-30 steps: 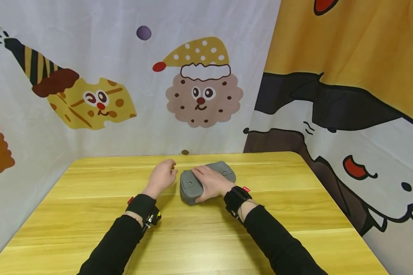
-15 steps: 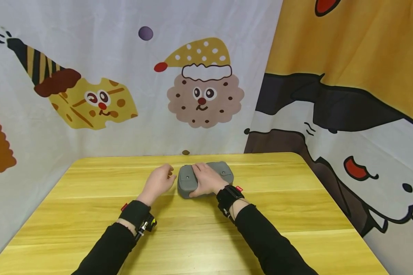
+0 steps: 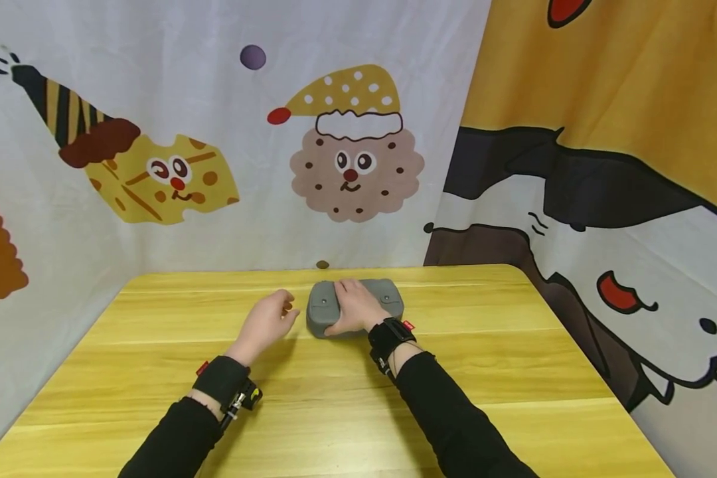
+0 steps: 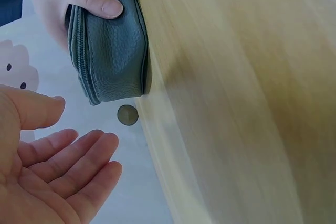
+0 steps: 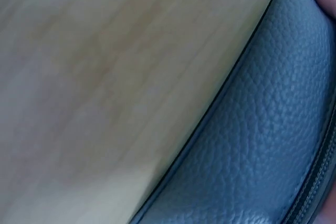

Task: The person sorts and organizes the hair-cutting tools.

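Note:
A grey zippered pouch (image 3: 324, 307) with snap studs on its top lies toward the back of the wooden table. My right hand (image 3: 358, 307) grips it across the middle, the thumb on the near side and the fingers over the top. In the left wrist view, that thumb presses the pebbled side of the pouch (image 4: 116, 56) beside the zipper. My left hand (image 3: 265, 324) hovers just left of the pouch, apart from it, holding nothing; its fingers (image 4: 79, 169) are loosely bent. Close up in the right wrist view are the pouch's side (image 5: 252, 124) and its zipper (image 5: 315, 182).
The wooden table (image 3: 311, 411) stretches in front of both arms. Behind it hangs a white curtain (image 3: 191, 245) printed with cartoon food. Another cartoon-printed cloth (image 3: 579, 153) runs along the right side. Each wrist wears a black strap with a small camera.
The pouch has moved slightly back and left and turned to lie more parallel to the back edge, with my right hand gripping it. My left hand has drawn a little left and toward me.

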The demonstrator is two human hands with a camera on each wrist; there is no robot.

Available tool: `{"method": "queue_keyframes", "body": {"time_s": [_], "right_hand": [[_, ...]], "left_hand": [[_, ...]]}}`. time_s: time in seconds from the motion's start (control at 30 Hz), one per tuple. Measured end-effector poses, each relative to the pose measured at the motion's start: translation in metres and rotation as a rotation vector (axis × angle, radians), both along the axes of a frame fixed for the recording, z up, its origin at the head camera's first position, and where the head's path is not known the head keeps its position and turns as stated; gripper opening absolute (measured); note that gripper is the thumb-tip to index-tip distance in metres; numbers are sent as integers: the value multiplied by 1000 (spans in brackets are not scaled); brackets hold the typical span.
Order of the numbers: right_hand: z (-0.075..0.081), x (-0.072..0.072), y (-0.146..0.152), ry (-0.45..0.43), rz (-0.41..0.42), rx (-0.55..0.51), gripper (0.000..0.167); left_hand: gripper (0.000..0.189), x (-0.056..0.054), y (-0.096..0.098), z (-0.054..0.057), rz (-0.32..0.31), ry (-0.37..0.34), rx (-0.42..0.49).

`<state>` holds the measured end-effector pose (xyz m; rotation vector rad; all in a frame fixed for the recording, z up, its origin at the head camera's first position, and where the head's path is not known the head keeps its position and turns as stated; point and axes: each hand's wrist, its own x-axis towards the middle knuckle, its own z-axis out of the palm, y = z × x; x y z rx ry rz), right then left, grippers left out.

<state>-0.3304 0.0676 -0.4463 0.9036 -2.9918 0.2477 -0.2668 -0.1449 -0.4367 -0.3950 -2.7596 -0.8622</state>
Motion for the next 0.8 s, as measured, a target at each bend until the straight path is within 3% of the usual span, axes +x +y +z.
{"method": "queue_keyframes", "body": {"time_s": [0.3,0.47,0.6,0.8], "right_hand": [[-2,7,6,42,31,7,115],[5,12,14,-41,41,-2,118],[14,19,33,-115,58,-83,111],[31,31,72,-122,45,-170,99]], "left_hand": [[30,12,-6,-4,-32,-14,-3],[31,17,-10,-4,-28,-24,-3],[32,21,-15,-2,-6,-21,-27],[35,26,-27,7,-5,3,-54]]}}
